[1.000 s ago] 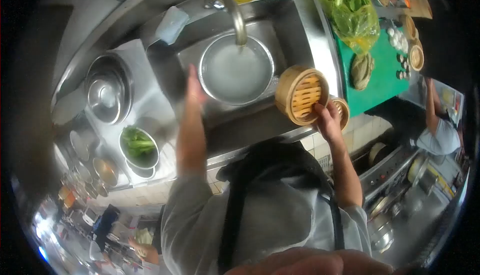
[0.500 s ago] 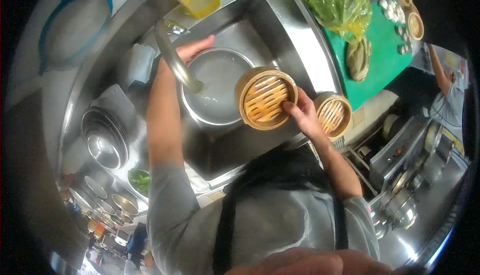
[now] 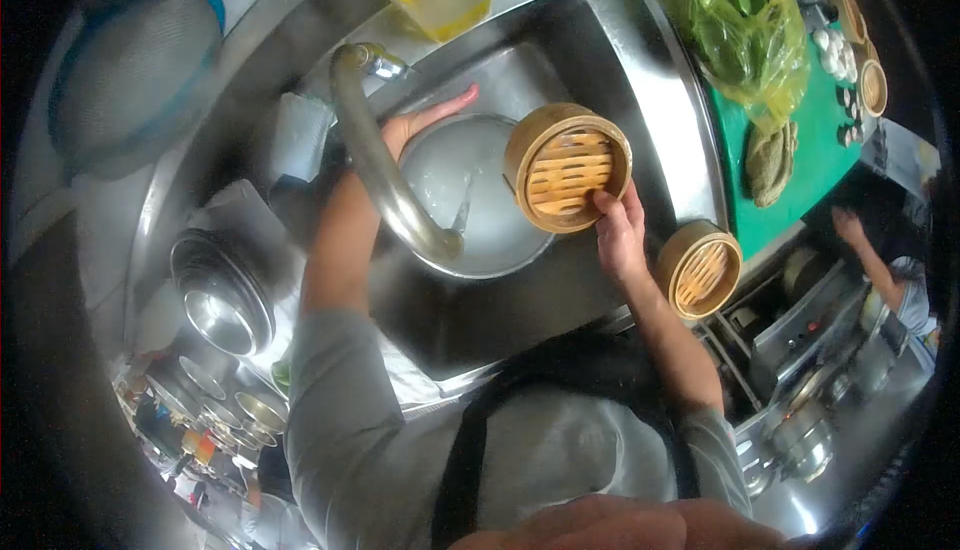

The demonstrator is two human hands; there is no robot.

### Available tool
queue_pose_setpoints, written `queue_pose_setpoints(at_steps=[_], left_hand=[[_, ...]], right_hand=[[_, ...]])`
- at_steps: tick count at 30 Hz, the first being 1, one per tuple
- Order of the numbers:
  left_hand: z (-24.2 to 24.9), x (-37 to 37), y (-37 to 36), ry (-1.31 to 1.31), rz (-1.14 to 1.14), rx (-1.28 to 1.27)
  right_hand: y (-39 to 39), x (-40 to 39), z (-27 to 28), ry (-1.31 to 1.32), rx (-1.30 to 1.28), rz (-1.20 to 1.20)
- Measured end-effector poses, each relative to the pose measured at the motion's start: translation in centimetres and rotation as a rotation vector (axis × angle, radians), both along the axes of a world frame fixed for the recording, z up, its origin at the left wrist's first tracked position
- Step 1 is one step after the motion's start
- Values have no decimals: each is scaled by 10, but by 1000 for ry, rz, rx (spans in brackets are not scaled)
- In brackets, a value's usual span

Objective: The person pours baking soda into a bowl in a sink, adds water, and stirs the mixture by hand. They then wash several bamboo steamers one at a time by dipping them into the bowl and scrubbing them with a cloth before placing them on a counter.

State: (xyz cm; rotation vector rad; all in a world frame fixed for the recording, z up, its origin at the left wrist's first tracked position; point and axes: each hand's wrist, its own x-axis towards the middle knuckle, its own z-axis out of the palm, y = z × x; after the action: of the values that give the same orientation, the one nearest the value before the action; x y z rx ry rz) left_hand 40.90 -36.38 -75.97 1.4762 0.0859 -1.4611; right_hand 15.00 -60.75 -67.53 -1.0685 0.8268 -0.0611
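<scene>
My right hand [image 3: 622,235] grips a round bamboo steamer basket [image 3: 570,172] by its lower rim, thumb over the slats. The basket is tilted with its slatted side facing me, above the right edge of a wide metal bowl [image 3: 480,260] in the sink. My left hand [image 3: 430,122] lies along the far left rim of that bowl, fingers stretched out and open, partly behind the faucet [image 3: 400,210]. Water runs from the spout into the cloudy water in the bowl. A second bamboo steamer basket [image 3: 700,270] sits by the sink's right edge, near my right forearm.
A green cutting board [image 3: 735,175] holds a bag of leafy greens [image 3: 755,35], a rolled cloth [image 3: 770,165] and small white pieces. Stacked metal bowls [image 3: 220,295] stand left of the sink [image 3: 620,100]. A co-worker's arm [image 3: 868,255] reaches near the stove at right.
My view has shifted, so the sink sits lower and further right. The bamboo basket has turned slightly in my right hand. The water stream from the spout shows more clearly.
</scene>
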Motion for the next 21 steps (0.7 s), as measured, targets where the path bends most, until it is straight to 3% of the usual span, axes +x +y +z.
queue_pose_setpoints(at_steps=[2,4,9,21], left_hand=[[-6,-8,1,-13,17,-122],[0,-1,-14,604,110,181],[-15,-20,-4,449,116,94],[-33,-62,33,510,247,71]], right_hand=[[-1,2,-4,-1,25,-1],[4,6,-10,10,70,-20],[13,10,-25,15,162,23],[29,34,-23,61,-84,180]])
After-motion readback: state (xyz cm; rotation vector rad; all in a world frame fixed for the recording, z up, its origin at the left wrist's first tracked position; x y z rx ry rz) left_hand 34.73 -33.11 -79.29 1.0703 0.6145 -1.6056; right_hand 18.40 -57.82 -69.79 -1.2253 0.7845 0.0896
